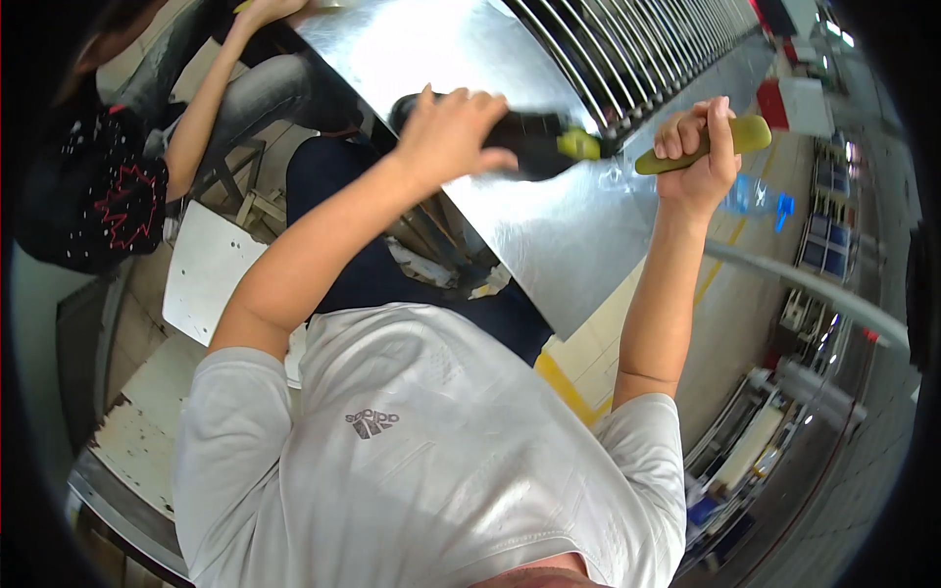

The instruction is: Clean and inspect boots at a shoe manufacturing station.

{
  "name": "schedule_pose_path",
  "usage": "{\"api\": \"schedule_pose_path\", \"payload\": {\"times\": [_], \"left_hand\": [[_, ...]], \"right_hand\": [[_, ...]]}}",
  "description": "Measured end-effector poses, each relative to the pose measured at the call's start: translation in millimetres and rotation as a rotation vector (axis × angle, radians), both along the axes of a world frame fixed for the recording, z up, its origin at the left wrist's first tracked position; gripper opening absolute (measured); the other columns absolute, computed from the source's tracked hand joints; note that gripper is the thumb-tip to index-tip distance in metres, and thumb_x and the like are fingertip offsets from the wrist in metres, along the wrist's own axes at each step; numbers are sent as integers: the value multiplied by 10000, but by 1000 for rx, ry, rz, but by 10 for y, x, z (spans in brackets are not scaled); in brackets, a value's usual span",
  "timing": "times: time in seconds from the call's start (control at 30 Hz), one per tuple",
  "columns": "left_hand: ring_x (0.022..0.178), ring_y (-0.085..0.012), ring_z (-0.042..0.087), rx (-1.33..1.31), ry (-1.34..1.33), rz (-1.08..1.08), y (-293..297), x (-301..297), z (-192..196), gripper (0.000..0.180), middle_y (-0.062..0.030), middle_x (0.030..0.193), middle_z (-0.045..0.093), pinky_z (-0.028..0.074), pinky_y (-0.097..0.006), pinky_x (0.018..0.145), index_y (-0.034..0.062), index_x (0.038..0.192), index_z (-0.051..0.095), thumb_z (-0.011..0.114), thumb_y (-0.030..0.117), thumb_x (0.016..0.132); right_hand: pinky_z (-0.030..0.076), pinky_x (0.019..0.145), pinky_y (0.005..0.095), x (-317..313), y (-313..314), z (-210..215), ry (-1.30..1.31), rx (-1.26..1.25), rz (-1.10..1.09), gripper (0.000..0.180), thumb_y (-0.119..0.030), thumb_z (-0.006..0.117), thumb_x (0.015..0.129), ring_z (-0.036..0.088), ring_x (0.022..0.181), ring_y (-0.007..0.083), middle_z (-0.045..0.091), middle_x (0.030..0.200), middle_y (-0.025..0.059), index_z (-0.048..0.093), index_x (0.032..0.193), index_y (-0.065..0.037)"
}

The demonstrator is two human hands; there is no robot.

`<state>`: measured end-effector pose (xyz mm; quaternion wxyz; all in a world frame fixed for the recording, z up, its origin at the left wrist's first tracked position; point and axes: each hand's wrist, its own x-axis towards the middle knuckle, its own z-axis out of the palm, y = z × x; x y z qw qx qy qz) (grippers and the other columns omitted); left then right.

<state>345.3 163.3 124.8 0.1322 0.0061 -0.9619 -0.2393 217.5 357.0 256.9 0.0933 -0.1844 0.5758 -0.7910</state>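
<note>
My left hand (446, 132) lies over a dark elongated thing (534, 142), its fingers curled on the top and the thumb apart along the near side. That thing is black with a yellow-green patch at its right end; motion blur hides its kind. My right hand (698, 152) is raised at the right, its fingers wrapped round an olive-green, rounded, bar-like thing (751, 133). Both ends of the bar stick out of the fist. Beneath the hands is a shiny metal table (559, 265).
Parallel metal rods (627, 49) run along the table's far side. A clear plastic bottle (755, 196) with a blue cap shows beside my right wrist. Another person (108, 186) sits at the left, one hand at the table. A white chair (211, 269) stands between us.
</note>
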Motion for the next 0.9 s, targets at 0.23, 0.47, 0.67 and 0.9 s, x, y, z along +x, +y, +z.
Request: {"api": "schedule_pose_path", "payload": {"times": [0.23, 0.47, 0.67, 0.9], "left_hand": [[688, -428, 664, 124, -194, 67, 209, 346, 247, 775, -257, 786, 658, 550, -446, 603, -27, 1370, 354, 717, 394, 830], [897, -243, 707, 573, -194, -244, 584, 913, 270, 703, -195, 1109, 672, 553, -296, 760, 54, 1394, 444, 788, 157, 789], [1458, -343, 174, -347, 34, -582, 588, 376, 485, 839, -75, 1572, 257, -11, -617, 1130, 210, 1400, 485, 756, 529, 673], [1416, -244, 291, -574, 159, -486, 537, 337, -19, 904, -31, 1411, 485, -206, -567, 1101, 193, 1380, 502, 550, 806, 718]], "right_hand": [[354, 367, 264, 537, 827, -918, -307, -131, -381, 170, -195, 668, 896, 419, 421, 112, 404, 539, -18, 544, 861, -85], [342, 379, 274, 978, 602, -1399, -582, -285, -475, 271, -256, 704, 872, 412, 396, 118, 419, 517, -2, 518, 858, -58], [339, 383, 288, 1218, 472, -1393, -665, -519, -482, 281, -277, 663, 897, 414, 406, 126, 400, 526, 2, 491, 844, -62], [342, 351, 276, 1329, 270, -1368, -662, -489, -632, 258, -247, 663, 894, 410, 382, 113, 416, 522, 4, 489, 831, -67]]}}
